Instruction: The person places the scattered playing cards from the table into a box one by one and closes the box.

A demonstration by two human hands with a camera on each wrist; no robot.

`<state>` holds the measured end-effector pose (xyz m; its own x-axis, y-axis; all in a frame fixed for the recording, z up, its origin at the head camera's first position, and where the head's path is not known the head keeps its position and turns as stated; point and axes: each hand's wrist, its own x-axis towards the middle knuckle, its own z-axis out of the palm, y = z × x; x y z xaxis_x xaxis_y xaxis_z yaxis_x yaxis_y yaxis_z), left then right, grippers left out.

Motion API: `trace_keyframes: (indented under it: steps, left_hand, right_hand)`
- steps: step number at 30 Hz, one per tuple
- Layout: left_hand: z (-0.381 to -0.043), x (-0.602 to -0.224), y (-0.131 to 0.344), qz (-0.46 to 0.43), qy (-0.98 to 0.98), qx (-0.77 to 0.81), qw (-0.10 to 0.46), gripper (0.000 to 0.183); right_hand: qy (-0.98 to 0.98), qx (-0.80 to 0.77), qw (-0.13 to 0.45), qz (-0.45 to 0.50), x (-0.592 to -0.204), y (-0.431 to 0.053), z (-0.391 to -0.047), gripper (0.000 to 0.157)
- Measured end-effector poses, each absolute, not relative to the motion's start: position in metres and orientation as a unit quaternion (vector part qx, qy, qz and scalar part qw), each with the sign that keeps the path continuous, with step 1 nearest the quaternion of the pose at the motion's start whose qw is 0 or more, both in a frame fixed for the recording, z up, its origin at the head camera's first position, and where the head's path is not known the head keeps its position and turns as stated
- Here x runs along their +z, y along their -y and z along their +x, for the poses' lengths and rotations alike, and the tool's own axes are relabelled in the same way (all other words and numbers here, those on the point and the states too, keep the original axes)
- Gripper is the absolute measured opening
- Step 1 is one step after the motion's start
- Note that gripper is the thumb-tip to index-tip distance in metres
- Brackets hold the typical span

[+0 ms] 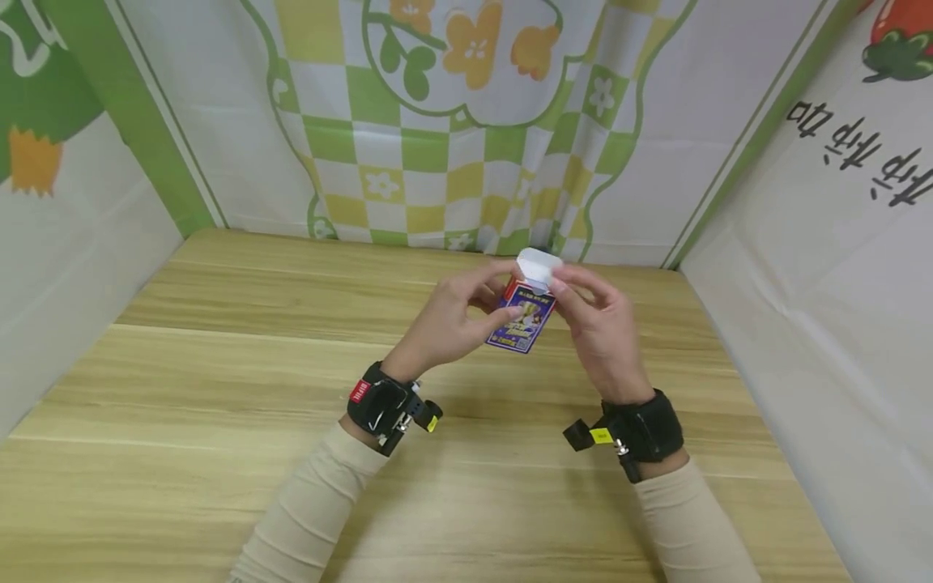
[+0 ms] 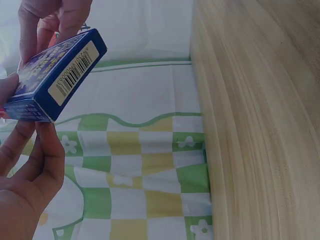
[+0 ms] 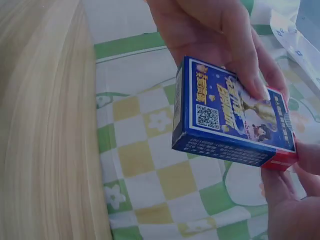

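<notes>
A small blue and red cardboard box (image 1: 525,324), about the size of a card pack, is held above the table near its far edge. My left hand (image 1: 452,320) grips it from the left, thumb lying across the printed front. At the upper end a white flap (image 1: 538,264) stands open, and my right hand (image 1: 601,328) pinches its right side between thumb and fingertips. A barcode label (image 2: 75,72) marks the closed end in the left wrist view. The right wrist view shows a QR code (image 3: 207,116) and a gold trophy on the front. What lies inside is hidden.
The wooden table (image 1: 219,389) spreads beneath both forearms. Behind it hangs a green and yellow checked curtain (image 1: 408,162), close to the far edge. White printed cloth walls (image 1: 824,267) flank both sides. Each wrist wears a black strap with a small camera (image 1: 579,435).
</notes>
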<state>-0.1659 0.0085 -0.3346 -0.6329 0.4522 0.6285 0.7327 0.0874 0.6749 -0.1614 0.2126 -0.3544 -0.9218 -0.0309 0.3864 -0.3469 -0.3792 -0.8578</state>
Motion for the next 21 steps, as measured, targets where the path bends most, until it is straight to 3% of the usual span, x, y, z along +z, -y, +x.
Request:
trace_keyframes:
  steps: [4, 9, 12, 16, 21]
  left_hand:
    - [-0.166, -0.337, -0.008, -0.373, 0.730, -0.559, 0.121, 0.038]
    - [-0.178, -0.350, -0.011, -0.342, 0.740, -0.563, 0.137, 0.039]
    - [-0.185, -0.358, -0.013, -0.341, 0.754, -0.538, 0.164, 0.041]
    - [-0.184, -0.358, -0.012, -0.362, 0.791, -0.440, 0.223, 0.039]
    - [-0.178, -0.352, -0.011, -0.378, 0.835, -0.297, 0.268, 0.069]
  right_hand:
    - [0.610, 0.745, 0.178, 0.203, -0.355, -0.210, -0.162, 0.028]
    - [0.670, 0.671, 0.226, 0.226, -0.356, -0.210, -0.162, 0.012]
    - [0.674, 0.686, 0.196, 0.190, -0.357, -0.210, -0.161, 0.017]
    - [0.677, 0.713, 0.109, 0.143, -0.359, -0.207, -0.158, 0.028]
    - [0.686, 0.710, 0.081, 0.140, -0.362, -0.197, -0.156, 0.026]
